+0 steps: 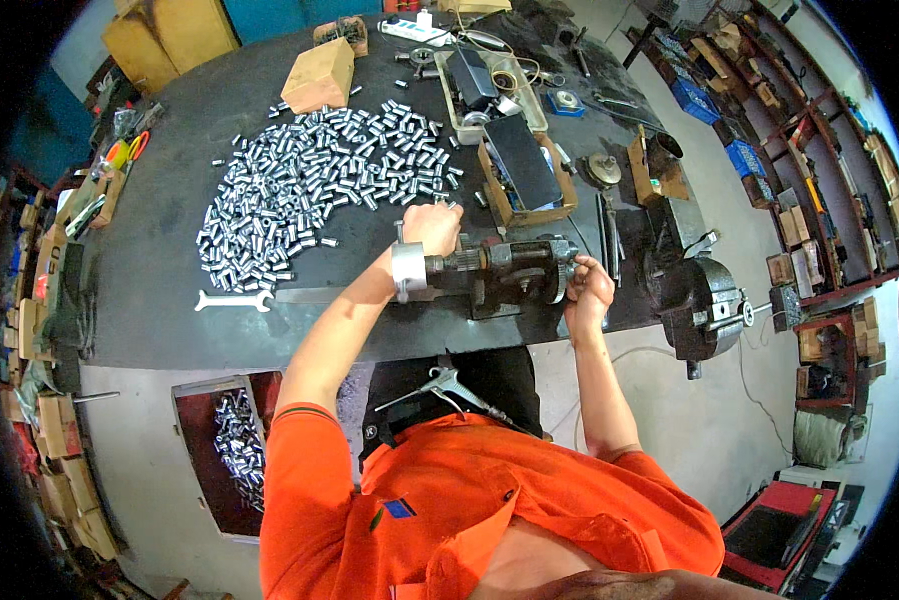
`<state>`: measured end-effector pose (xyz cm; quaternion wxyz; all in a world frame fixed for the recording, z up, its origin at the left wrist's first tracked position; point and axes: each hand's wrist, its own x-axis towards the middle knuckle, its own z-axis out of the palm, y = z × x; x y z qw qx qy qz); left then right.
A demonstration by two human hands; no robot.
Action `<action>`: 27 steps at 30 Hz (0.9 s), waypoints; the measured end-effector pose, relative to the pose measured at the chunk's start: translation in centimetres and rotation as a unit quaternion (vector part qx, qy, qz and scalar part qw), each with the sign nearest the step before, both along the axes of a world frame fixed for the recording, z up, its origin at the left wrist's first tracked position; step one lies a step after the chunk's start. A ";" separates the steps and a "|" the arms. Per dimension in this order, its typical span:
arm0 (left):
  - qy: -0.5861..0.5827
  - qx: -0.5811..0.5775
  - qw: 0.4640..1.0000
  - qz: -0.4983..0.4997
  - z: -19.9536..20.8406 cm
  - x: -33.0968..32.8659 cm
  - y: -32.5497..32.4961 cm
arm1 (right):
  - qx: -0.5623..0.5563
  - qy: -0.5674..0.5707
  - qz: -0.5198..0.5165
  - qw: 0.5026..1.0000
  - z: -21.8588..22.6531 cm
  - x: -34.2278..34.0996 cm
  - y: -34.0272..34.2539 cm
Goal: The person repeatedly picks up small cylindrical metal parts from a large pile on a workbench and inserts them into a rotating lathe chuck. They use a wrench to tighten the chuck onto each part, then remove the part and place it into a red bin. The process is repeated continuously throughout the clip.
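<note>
A dark bench-top machine with a horizontal spindle (525, 254) stands near the table's front edge. A silver drum-shaped part (408, 270) with short handles sits at its left end, under my left wrist. My left hand (431, 228) reaches over the machine's left part with its fingers curled; small metal bits show at the fingertips, but what they grip is hidden. At the machine's right end, my right hand (591, 287) has its fingers pinched together against the round end plate (562, 270). The pinched part cannot be made out. A heap of shiny metal sleeves (320, 170) lies beyond my left hand.
An open-end wrench (234, 300) lies at the left front. Behind the machine stand a cardboard box (525, 212) with a dark flat object (522, 165) and a plastic tray (540, 118). A bench vise (705, 300) is at the right; a bin (202, 450) of metal parts is below.
</note>
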<state>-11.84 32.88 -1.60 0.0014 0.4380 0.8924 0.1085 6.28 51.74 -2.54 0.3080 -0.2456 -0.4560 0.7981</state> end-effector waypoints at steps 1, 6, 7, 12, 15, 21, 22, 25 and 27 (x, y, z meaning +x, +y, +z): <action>0.010 0.005 1.000 -0.002 -0.4 0.0 -0.3 | -0.002 0.005 0.005 1.000 -0.1 0.1 0.0; -0.016 0.056 0.997 0.049 -0.1 0.4 -4.6 | 0.025 0.041 0.030 0.998 -1.2 0.4 0.4; -0.053 0.104 0.990 0.082 0.0 0.6 -5.9 | 0.022 0.035 0.029 0.999 -1.2 0.5 0.5; -0.486 0.470 0.723 0.143 2.0 3.2 -11.8 | -0.004 0.012 0.001 1.000 -0.3 0.2 -0.2; -0.521 0.546 0.653 0.066 4.7 5.3 -13.6 | 0.003 -0.014 -0.034 0.999 -0.4 0.1 -0.3; -0.489 0.537 0.686 0.036 6.7 7.2 -12.9 | 0.007 -0.006 -0.021 1.000 -0.6 0.2 -0.1; -0.487 0.543 0.683 0.033 6.4 7.2 -13.0 | 0.010 -0.009 -0.028 1.000 -0.5 0.2 -0.2; -0.487 0.547 0.680 0.025 6.3 7.3 -12.8 | 0.022 0.011 -0.019 1.000 -0.5 0.8 -0.2; -0.486 0.544 0.684 0.029 6.8 7.6 -12.7 | 0.018 0.020 0.008 1.000 -0.3 1.2 -0.1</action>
